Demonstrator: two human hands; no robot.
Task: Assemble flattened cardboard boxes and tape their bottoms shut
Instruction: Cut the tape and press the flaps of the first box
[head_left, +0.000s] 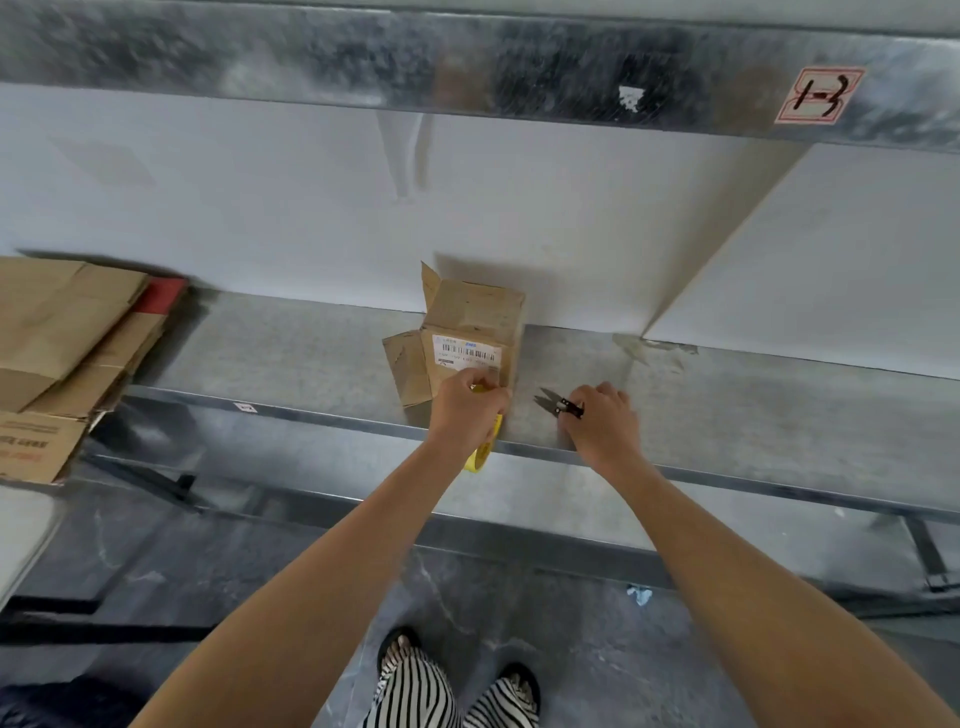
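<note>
Left hand (470, 410): curled round yellow tape roll (483, 457), pressed low on box (467, 338).
Right hand (602, 423): pinches black snips (558, 405), blades apart.
Place: box stands at shelf (311, 353) front edge, side flaps loose.
Risk: pulling the tape may drag the light box off the edge.

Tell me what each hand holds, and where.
The left hand grips the yellow tape roll at its upper rim; right hand pinches the black snips by their handle end.

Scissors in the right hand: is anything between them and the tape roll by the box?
Nothing visible. Only a strip of bare shelf separates the scissors from the box, where the left hand holds the yellow tape roll against its near side.
</note>
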